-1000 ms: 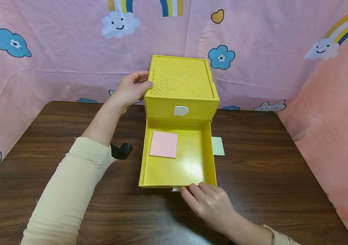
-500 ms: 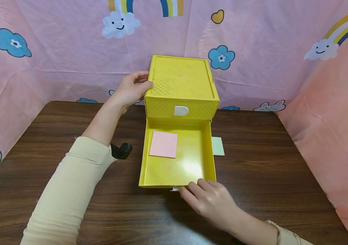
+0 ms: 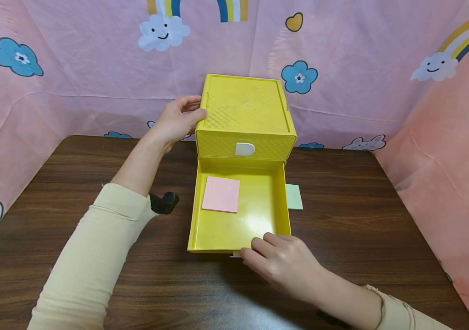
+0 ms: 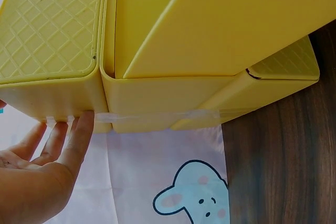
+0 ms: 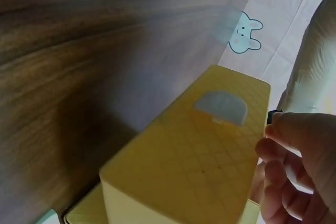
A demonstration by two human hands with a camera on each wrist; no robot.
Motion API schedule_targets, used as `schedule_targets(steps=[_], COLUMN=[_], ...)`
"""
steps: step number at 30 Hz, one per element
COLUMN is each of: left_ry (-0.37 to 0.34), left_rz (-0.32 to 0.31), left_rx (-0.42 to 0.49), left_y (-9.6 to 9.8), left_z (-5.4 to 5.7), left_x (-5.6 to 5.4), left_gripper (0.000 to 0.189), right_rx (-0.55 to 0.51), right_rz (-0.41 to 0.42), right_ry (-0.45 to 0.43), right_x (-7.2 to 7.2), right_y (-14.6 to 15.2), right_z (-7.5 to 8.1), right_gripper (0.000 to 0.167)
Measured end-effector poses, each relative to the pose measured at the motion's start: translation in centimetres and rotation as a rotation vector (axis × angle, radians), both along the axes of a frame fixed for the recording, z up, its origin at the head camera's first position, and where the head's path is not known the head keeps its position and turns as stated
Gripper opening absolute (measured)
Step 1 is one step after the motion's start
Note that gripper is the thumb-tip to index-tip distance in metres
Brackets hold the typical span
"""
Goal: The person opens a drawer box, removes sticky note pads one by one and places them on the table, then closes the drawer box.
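A yellow plastic drawer box (image 3: 246, 103) with a white tab on its upper front stands at the back of the table. Its lower drawer (image 3: 222, 233) is pulled far out and holds a square pink pad (image 3: 220, 194). My left hand (image 3: 176, 120) grips the box's left top edge, thumb on top and fingers along the side. In the left wrist view several fingertips (image 4: 84, 121) press that side. My right hand (image 3: 285, 266) is at the drawer's front rim, fingers curled over it beside the white handle (image 5: 223, 107); some fingertips are hidden behind the rim.
A pale green pad (image 3: 294, 197) lies on the dark wooden table (image 3: 354, 229), partly hidden by the drawer's right wall. Patterned pink cloth (image 3: 234, 50) hangs close behind the box and along both sides.
My right hand has risen slightly along the drawer's front rim, and its forearm has shifted up. The left hand, box, drawer and both pads stay put.
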State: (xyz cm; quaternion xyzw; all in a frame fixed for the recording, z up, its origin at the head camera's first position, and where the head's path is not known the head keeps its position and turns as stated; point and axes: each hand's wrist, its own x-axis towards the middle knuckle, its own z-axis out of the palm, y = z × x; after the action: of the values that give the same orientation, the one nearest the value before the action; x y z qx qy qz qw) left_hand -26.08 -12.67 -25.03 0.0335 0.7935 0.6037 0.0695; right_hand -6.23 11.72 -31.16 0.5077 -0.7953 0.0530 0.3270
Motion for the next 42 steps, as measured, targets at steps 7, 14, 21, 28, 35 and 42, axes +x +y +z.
schedule_targets(steps=[7, 14, 21, 28, 35, 42], left_ry=[0.002, 0.008, 0.013, 0.026, 0.026, 0.027], left_rz=[-0.001, -0.001, -0.004, 0.001, -0.003, -0.003], left_rx=[0.007, -0.007, -0.011, -0.017, -0.018, -0.006], left_y=[0.1, 0.1, 0.1, 0.1, 0.1, 0.0], left_z=[0.0, 0.1, 0.0, 0.0, 0.0, -0.1], left_x=[0.0, 0.1, 0.0, 0.1, 0.1, -0.1], left_gripper=[0.055, 0.055, 0.054, 0.054, 0.054, 0.053], right_rx=[0.0, 0.061, 0.152, 0.221, 0.266, 0.287], right_rz=[0.016, 0.003, -0.022, -0.057, -0.058, -0.07], right_ry=[-0.005, 0.033, -0.013, -0.095, -0.108, -0.115], right_x=[-0.3, -1.0, -1.7, -2.4, -3.0, -3.7], right_y=[-0.2, 0.0, 0.4, 0.5, 0.2, -0.3], right_z=[0.9, 1.1, 1.1, 1.8, 2.4, 3.4], right_gripper=[0.033, 0.034, 0.007, 0.034, 0.037, 0.044])
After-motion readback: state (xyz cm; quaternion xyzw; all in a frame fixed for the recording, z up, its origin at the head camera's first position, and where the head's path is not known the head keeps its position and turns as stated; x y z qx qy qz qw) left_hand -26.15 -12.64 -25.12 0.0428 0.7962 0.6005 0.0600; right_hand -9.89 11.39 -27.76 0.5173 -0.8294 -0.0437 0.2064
